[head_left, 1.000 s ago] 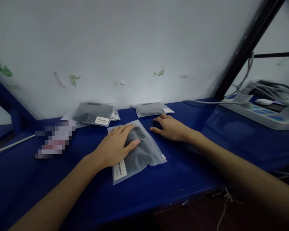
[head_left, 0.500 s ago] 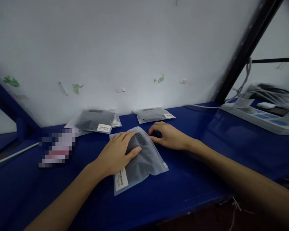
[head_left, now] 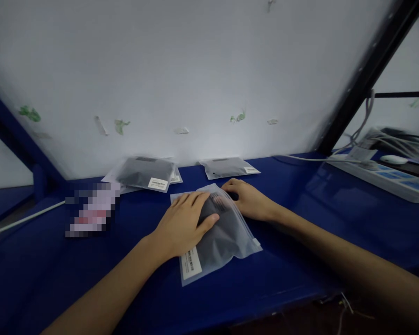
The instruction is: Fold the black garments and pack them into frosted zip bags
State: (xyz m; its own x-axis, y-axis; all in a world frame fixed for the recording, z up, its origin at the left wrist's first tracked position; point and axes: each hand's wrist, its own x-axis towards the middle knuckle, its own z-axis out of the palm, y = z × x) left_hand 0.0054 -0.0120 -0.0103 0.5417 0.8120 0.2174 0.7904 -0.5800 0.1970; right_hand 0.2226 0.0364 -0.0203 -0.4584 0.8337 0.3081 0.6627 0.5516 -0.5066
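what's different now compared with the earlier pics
The right hand has moved left, from beside the near bag to its zip edge; its fingertips now show through the film, though whether inside or underneath is unclear. Nothing was let go. The left hand stays spread on that bag, and the rear bags lie as before.

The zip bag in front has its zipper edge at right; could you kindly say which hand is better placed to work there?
Probably the right hand: it is at the zipper edge of the zip bag, fingers showing through the film. The left hand lies on top, better placed for steadying.
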